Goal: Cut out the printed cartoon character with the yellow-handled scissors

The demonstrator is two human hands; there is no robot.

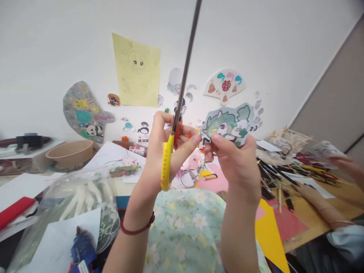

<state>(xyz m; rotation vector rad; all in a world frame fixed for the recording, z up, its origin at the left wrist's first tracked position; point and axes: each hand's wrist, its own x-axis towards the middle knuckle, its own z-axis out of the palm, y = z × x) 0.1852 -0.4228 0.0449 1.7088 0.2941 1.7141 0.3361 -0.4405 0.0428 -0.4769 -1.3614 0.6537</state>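
Observation:
My left hand (155, 159) is closed around a pair of scissors (188, 57) with a yellow and red handle. The blades point up, look closed together and stand apart from any paper. Pinched in my right hand (239, 167) is a paper cutout (241, 123) of a cartoon creature with green hair, its pale border trimmed unevenly. My thumb covers part of its lower edge. The left fingertips come close to the cutout's left side; whether they touch it I cannot tell.
A clear plastic bag (76, 197), a round tan container (71, 151) and a red box (17, 212) are on the left. Pink paper (218, 178) lies behind my hands. At right, a co-worker's hand (309, 195) rests on the wooden table. Drawings and a fan-shaped cutout (224, 85) hang on the wall.

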